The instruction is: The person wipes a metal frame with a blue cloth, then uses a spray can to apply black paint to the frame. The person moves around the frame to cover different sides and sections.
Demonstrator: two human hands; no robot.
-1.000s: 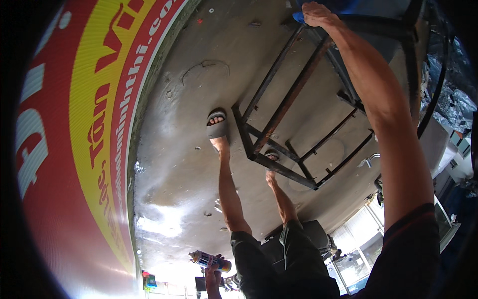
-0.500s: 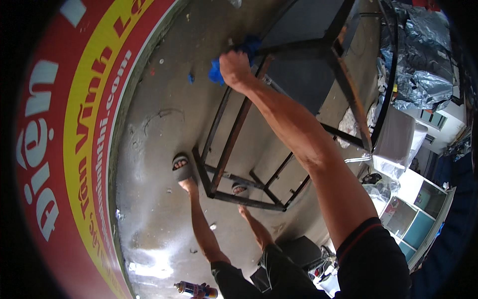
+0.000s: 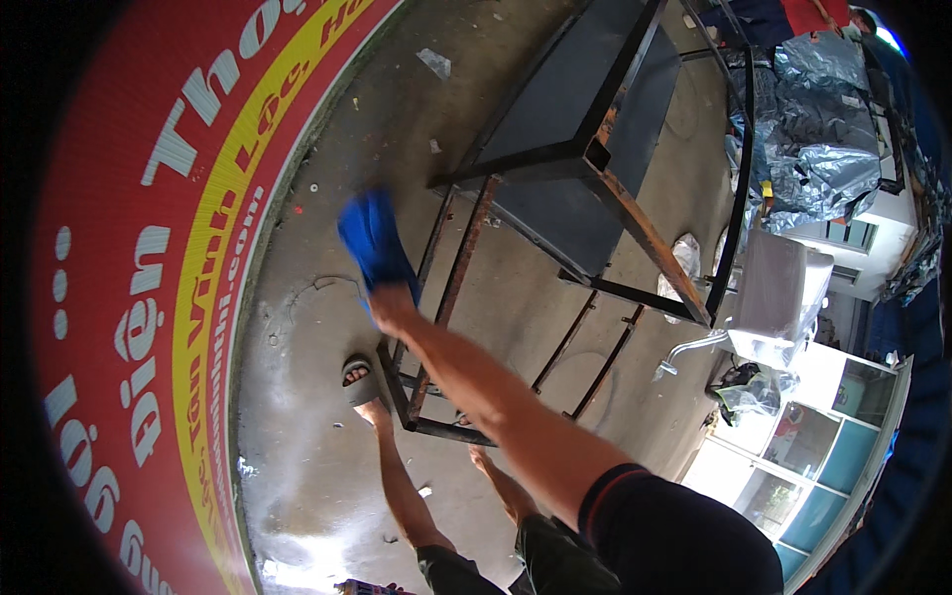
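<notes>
My right hand [image 3: 391,305], reaching in from the lower right, is closed on a blue cloth [image 3: 375,238], smeared by motion. The cloth hangs over the floor, just left of a black metal frame [image 3: 458,263] with rusty brown patches; whether it touches the frame I cannot tell. Square tubes make up the frame, which leans across the floor before me. At the lower edge only a sliver of a spray can [image 3: 369,588] shows; my left hand, around it, is almost wholly cut off.
A dark grey panel [image 3: 585,129] lies beyond the frame. Along the left curves a red and yellow sign [image 3: 188,248]. Silver sheeting [image 3: 823,129], a covered box [image 3: 783,297] and a glazed cabinet [image 3: 823,436] stand right. My sandalled foot [image 3: 359,382] is beside the frame's lower corner.
My right hand has come off the frame's upper tube with the blue cloth, moving left and nearer to me. The view has shifted, and the spray can has sunk almost out of sight.
</notes>
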